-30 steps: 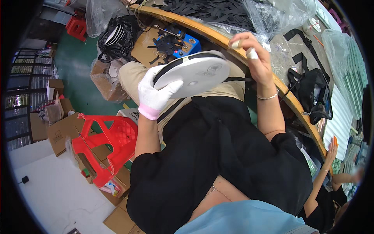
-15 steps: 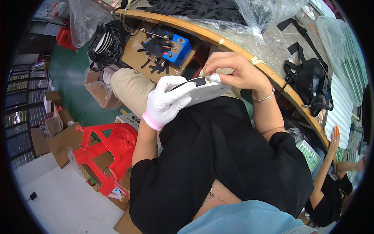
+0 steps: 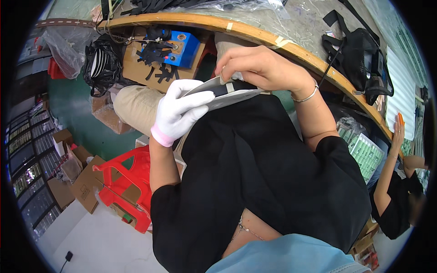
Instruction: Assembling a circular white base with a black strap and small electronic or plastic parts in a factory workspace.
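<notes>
Small emblem point(image 3: 182, 37) on a blue machine point(image 3: 185, 54), faint printed mark point(image 3: 84, 191) on a cardboard box point(image 3: 94, 176), neither legible

Through my feed I count two hands on the wearer: one left hand point(image 3: 182, 107) in a white knit glove with a pink cuff, and one bare right hand point(image 3: 271, 68). Between them I have one flat grey-white piece with a black inside point(image 3: 236, 97). I count one silver bracelet point(image 3: 306, 94) on the right wrist, one blue box-shaped device point(image 3: 185, 51), one black mesh bag point(image 3: 362, 68), one glossy black plastic bag point(image 3: 119, 57), one red plastic stool point(image 3: 142, 207) nearby and one white corrugated sheet point(image 3: 400, 88). I get one co-worker point(image 3: 396, 200). The short black fabric strips point(image 3: 157, 51) overlap too much for me to number.
</notes>
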`<act>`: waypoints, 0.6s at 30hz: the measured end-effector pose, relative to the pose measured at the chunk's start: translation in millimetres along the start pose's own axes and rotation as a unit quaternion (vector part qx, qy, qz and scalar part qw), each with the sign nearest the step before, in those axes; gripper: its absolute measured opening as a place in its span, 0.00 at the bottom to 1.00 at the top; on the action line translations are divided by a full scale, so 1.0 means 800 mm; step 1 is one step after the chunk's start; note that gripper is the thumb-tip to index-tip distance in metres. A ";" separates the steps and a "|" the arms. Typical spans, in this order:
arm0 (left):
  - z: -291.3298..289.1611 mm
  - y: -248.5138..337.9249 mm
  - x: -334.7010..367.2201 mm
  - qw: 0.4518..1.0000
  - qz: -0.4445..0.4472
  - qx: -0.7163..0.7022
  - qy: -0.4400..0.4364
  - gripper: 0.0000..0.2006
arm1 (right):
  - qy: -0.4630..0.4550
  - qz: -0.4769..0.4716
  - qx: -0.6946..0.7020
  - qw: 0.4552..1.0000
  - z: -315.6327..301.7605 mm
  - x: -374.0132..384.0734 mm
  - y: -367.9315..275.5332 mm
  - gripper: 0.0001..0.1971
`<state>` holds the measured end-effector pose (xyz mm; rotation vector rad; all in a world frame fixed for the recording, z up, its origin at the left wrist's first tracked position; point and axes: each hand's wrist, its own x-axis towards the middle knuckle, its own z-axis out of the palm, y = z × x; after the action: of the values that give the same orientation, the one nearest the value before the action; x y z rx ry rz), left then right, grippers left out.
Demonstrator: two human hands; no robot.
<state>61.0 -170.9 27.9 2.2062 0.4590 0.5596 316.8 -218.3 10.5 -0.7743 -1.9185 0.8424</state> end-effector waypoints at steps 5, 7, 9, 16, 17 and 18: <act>-0.009 -0.007 -0.014 0.991 -0.033 -0.121 -0.047 0.11 | -0.064 0.001 -0.007 0.998 -0.010 -0.006 -0.018 0.14; -0.011 -0.007 -0.014 0.984 -0.049 -0.164 -0.052 0.11 | -0.065 -0.008 -0.023 0.998 -0.008 -0.005 -0.021 0.13; -0.012 -0.015 -0.012 0.983 -0.045 -0.172 -0.044 0.11 | -0.048 -0.020 -0.039 0.998 -0.007 -0.005 -0.023 0.13; -0.020 -0.024 -0.003 0.965 -0.032 -0.245 -0.091 0.11 | -0.057 0.021 -0.152 0.987 -0.003 0.004 -0.051 0.10; -0.016 -0.021 -0.001 0.962 -0.015 -0.256 -0.090 0.11 | -0.059 0.024 -0.182 0.981 -0.005 0.004 -0.055 0.10; -0.016 -0.019 0.000 0.961 0.001 -0.263 -0.089 0.11 | -0.060 0.015 -0.179 0.982 -0.006 0.004 -0.059 0.10</act>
<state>51.9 -153.9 23.7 1.7242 0.1819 0.4189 311.4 -242.0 51.2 -0.9856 -2.2047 0.5757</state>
